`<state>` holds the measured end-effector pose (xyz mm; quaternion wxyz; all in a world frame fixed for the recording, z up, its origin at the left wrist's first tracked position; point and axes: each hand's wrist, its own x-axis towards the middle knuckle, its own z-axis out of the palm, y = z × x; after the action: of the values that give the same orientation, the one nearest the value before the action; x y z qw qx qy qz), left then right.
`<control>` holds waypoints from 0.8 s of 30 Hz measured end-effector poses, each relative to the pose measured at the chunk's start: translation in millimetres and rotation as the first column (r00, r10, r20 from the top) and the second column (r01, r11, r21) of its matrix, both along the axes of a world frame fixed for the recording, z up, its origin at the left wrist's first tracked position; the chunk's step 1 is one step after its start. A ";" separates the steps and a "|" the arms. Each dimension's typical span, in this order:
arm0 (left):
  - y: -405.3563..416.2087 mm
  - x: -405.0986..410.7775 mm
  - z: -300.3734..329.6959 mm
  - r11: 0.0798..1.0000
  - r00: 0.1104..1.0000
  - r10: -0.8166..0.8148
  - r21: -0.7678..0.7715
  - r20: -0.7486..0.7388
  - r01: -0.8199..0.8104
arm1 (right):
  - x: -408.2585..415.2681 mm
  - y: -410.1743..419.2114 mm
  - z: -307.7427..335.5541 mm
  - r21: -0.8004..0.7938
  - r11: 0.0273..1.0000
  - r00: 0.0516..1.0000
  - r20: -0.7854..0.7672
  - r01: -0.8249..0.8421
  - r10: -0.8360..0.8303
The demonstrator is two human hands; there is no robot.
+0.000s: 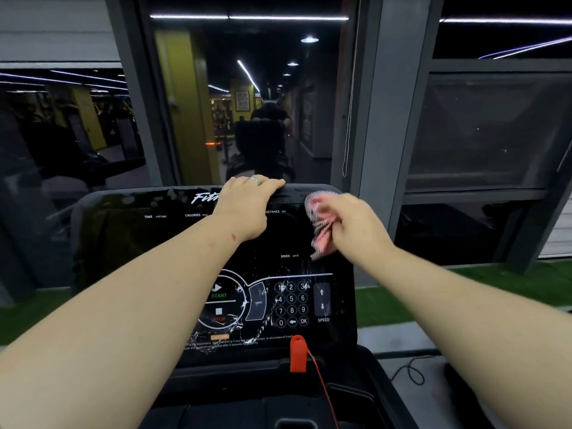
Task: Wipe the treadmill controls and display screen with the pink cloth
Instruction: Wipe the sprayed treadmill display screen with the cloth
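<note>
A dark window (247,97) stands behind the console (130,243), mirroring ceiling strip lights and yellow columns; grey frame posts flank it, and a thin cord (349,113) hangs down the post to the console's upper right; a strip of green turf (402,292) lies beyond the console's right side.

The console is a black glossy panel, its display screen (173,239) dark, with small labels TIME, CALORIES, DISTANCE and SPEED; streaks and droplets of liquid spread over its lower half, across the round START/STOP dial (221,305), the number keypad (291,304) and the speed arrows (322,300).

The left hand (247,202) rests on the console's top edge, near the middle, fingers laid together and curved over the rim, a ring (255,180) on one of them; it holds nothing.

The right hand (353,221) is at the console's upper right, fingers curled tightly round the cloth (320,226); the cloth is pink, bunched and blurred, pressed against the panel just right of the DISTANCE label and above the keypad.

A red safety key (298,354) stands at the console's bottom edge, below the keypad, with a red cord (325,388) trailing from it toward the lower right.
</note>
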<state>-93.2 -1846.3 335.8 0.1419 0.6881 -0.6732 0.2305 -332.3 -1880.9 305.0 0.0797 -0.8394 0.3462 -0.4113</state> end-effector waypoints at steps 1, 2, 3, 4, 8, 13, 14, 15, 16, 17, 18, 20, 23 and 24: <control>-0.3 0.0 0.0 1.000 1.000 -0.001 0.000 -0.004 0.001 | 5.9 -4.4 12.4 -0.023 0.999 0.998 -0.062 0.024 -0.025; -0.6 0.2 -0.4 1.000 1.000 0.000 0.000 -0.011 0.000 | 12.1 -8.2 20.7 -0.058 0.998 0.987 -0.159 0.028 -0.037; -0.8 0.6 -0.6 1.000 1.000 0.000 0.000 -0.017 0.000 | 18.7 -10.7 26.8 -0.096 0.995 0.968 -0.245 0.026 -0.049; -1.1 1.0 -1.0 1.000 1.000 0.000 -0.001 -0.019 0.000 | 25.1 -14.7 30.3 -0.135 0.991 0.948 -0.312 0.019 -0.061; -0.2 0.8 -1.7 1.000 1.000 -0.006 0.001 -0.021 0.006 | 41.8 -23.3 34.5 -0.236 0.972 0.927 -0.366 -0.005 -0.084; 3.0 -0.9 -0.1 1.000 1.000 0.010 -0.015 -0.001 -0.010 | 46.5 -16.5 41.2 -0.226 0.974 0.999 0.019 -0.026 0.031; 3.4 -1.7 0.2 1.000 1.000 0.012 -0.021 0.006 -0.012 | 47.8 -15.9 42.1 -0.243 0.970 0.998 0.048 -0.014 0.026; 4.0 -2.5 0.6 0.999 1.000 0.017 -0.029 0.010 -0.017 | 48.9 -14.7 43.2 -0.265 0.964 0.998 0.067 0.012 0.006; 4.4 -3.5 0.7 0.999 1.000 0.017 -0.038 0.009 -0.017 | 51.0 -15.2 43.4 -0.272 0.962 0.996 0.093 0.038 -0.013; 4.5 -3.4 0.5 0.999 1.000 0.009 -0.043 0.007 -0.009 | 52.4 -15.7 43.7 -0.252 0.967 0.991 0.133 0.048 -0.015; 4.0 -2.6 0.0 0.999 1.000 0.002 -0.038 -0.003 -0.002 | 53.5 -14.7 45.1 -0.197 0.980 0.983 0.185 0.035 0.002; 4.5 -1.5 1.3 1.000 0.999 -0.017 -0.026 -0.034 0.017 | 55.0 -15.7 44.1 -0.128 0.992 0.978 0.202 -0.023 0.048; 3.7 -0.6 1.1 0.999 1.000 -0.010 -0.034 -0.023 0.009 | 54.9 -22.3 31.8 -0.208 0.977 0.997 -0.068 -0.038 0.025; 3.7 -0.7 0.6 0.999 1.000 0.001 -0.037 -0.019 -0.001 | 54.7 -25.5 26.8 -0.260 0.965 0.989 -0.146 -0.032 -0.007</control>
<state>-93.9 -1842.7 336.4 0.1609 0.6878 -0.6671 0.2366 -277.5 -1906.4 331.8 -0.0547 -0.8725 0.2884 -0.3905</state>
